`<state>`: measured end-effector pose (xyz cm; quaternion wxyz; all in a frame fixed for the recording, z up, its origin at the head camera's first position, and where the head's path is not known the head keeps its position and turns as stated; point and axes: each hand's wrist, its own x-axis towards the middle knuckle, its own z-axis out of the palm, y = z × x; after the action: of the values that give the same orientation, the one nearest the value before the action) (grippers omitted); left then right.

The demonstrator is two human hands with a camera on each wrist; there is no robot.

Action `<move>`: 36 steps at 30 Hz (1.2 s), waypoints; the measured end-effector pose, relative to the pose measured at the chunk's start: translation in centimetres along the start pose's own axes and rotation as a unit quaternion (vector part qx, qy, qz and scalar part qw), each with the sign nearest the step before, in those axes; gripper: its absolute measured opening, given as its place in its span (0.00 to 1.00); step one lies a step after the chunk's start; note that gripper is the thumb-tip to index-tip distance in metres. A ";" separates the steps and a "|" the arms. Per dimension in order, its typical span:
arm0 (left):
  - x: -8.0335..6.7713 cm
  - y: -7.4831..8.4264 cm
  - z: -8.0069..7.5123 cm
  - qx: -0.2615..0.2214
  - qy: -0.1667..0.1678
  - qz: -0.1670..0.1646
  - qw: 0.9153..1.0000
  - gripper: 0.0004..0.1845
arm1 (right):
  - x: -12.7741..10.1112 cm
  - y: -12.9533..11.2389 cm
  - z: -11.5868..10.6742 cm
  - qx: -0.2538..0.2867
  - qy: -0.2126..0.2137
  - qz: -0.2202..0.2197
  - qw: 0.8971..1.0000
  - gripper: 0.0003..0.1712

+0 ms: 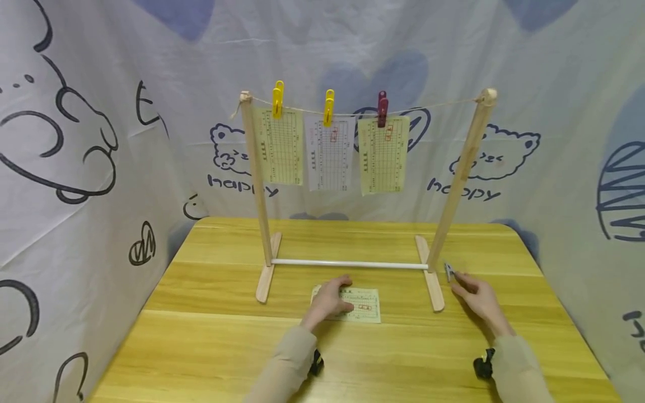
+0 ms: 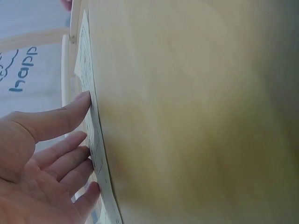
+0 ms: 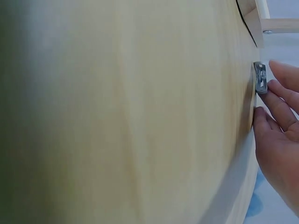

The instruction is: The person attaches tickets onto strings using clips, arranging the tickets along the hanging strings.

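At the lower middle of the head view the left hand (image 1: 330, 300) lies with straight fingers flat on the paper slip (image 1: 364, 305) on the table (image 1: 211, 336), while the right hand (image 1: 477, 298), right of the rack (image 1: 347, 263), reaches loosely spread fingers to the grey clip (image 1: 449, 271), seemingly the pick-up step, needing a pinch.

Two bare hands, left (image 1: 330, 299) and right (image 1: 478, 296). Both forearms in plain beige long sleeves (image 1: 282, 366), snug at the cuffs. One small black device (image 1: 484, 365) strapped under each wrist, probably the wrist cameras. No rings or markings visible.
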<state>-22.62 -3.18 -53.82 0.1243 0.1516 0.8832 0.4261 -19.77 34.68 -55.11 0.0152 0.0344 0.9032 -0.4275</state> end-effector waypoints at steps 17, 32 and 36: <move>-0.3 -0.4 -0.7 -0.020 -0.012 0.005 1.000 0.33 | 1.0 -0.8 0.9 -0.003 0.078 0.055 0.995 0.40; -0.2 -0.5 -0.7 -0.019 -0.010 0.002 1.000 0.33 | 1.5 -0.5 1.2 -0.059 0.126 0.067 0.988 0.26; -0.3 -0.6 -0.7 -0.024 -0.008 0.002 1.000 0.32 | 1.2 -0.6 1.0 -0.059 0.124 0.057 0.989 0.26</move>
<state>-22.73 -4.12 -53.80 0.1340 0.1536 0.8715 0.4461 -21.03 33.62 -55.35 -0.0704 0.1370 0.9184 -0.3645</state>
